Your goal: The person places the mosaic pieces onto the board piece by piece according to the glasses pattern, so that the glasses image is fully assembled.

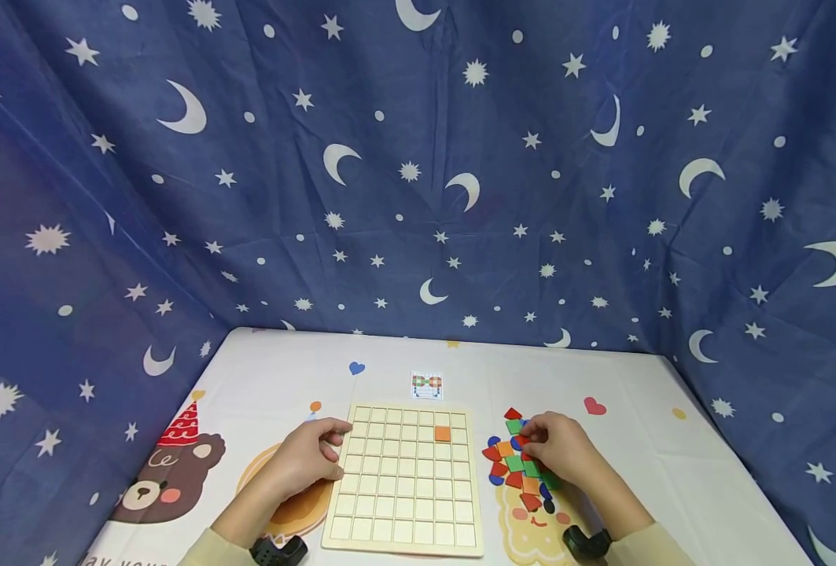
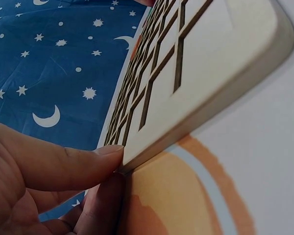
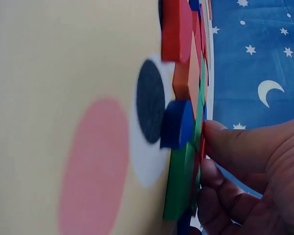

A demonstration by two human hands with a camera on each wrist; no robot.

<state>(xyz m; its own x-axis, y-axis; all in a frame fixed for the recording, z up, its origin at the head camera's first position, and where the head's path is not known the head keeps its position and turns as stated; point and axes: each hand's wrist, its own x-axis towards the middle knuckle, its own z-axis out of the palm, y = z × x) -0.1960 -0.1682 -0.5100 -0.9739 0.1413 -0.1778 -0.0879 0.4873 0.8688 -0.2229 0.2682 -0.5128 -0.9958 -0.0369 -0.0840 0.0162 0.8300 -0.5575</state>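
A pale wooden grid board point(image 1: 398, 550) lies flat, with one orange square tile point(image 1: 443, 434) in a cell near its upper right. My left hand point(image 1: 306, 458) is at the board's left edge, thumb and fingertips touching it; the left wrist view shows the thumb point(image 2: 71, 169) against the rim. To the right of the board, my right hand point(image 1: 562, 446) reaches over a loose pile of coloured pieces, pinching a red piece point(image 1: 521, 442) at the pile. In the right wrist view the fingertips partly hide that piece, beside a green piece point(image 3: 179, 183) and a blue piece point(image 3: 178, 125).
A small printed pattern card point(image 1: 427, 385) lies behind the board. The pile mixes red, orange, green and blue pieces, among them an orange tile point(image 1: 530, 486). The white tablecloth point(image 1: 672, 440) has cartoon prints, and a blue star-patterned curtain point(image 1: 418, 196) stands behind the table.
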